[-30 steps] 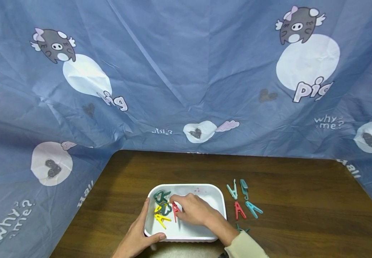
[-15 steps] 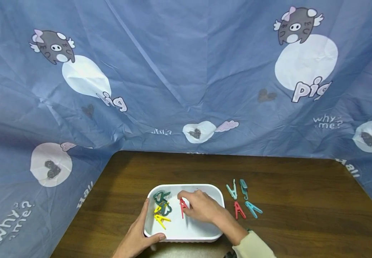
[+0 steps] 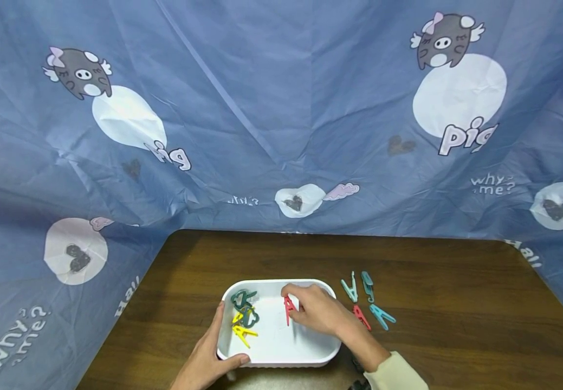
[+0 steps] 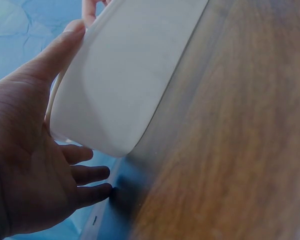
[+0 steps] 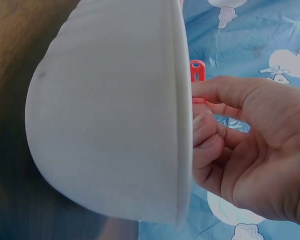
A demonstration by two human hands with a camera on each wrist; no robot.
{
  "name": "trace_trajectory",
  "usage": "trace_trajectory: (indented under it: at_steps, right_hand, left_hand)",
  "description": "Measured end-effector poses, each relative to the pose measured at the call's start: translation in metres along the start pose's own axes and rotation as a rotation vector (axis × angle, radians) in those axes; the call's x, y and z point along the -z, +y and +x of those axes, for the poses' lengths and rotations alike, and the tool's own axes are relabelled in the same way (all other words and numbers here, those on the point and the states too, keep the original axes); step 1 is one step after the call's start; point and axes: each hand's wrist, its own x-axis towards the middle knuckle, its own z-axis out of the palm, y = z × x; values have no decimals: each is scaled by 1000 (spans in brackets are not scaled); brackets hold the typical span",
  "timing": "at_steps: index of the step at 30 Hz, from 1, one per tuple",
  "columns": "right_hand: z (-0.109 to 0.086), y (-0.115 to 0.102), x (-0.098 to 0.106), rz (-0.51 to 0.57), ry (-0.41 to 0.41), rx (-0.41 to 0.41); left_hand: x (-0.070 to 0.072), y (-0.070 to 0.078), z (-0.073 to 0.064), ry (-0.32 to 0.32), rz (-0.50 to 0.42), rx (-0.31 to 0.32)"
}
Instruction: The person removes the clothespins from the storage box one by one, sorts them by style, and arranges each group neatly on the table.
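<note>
A white plastic tray (image 3: 281,355) stands on the table. My right hand (image 3: 317,311) is over its right half and pinches a red clothespin (image 3: 288,310) between thumb and fingers; part of this clothespin (image 5: 197,69) also shows past the rim in the right wrist view. My left hand (image 3: 205,349) rests against the tray's near left corner, thumb on the near rim and fingers along the left side, fairly straight in the left wrist view. Yellow clothespins (image 3: 244,332) and dark green shaped clips (image 3: 249,317) lie together at the tray's left end.
Right of the tray, on the brown wooden table (image 3: 457,303), lie a pale green clothespin (image 3: 350,288), a teal hooked clip (image 3: 368,286), a blue clothespin (image 3: 381,316) and another red clothespin (image 3: 361,317), partly covered by the right forearm. A blue printed cloth (image 3: 242,135) hangs behind.
My right hand has moved the red clothespin rightward within the tray, away from the yellow and green pieces. The left hand keeps its place on the tray.
</note>
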Motion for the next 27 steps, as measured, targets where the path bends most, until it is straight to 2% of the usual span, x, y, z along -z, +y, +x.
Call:
trace_trajectory:
  at_steps: [17, 27]
  right_hand:
    - [-11, 14, 16, 77, -21, -87]
    - [-20, 25, 23, 65, 19, -122]
  left_hand:
    - [0, -1, 0, 13, 26, -24]
    - [1, 2, 1, -34, 3, 28]
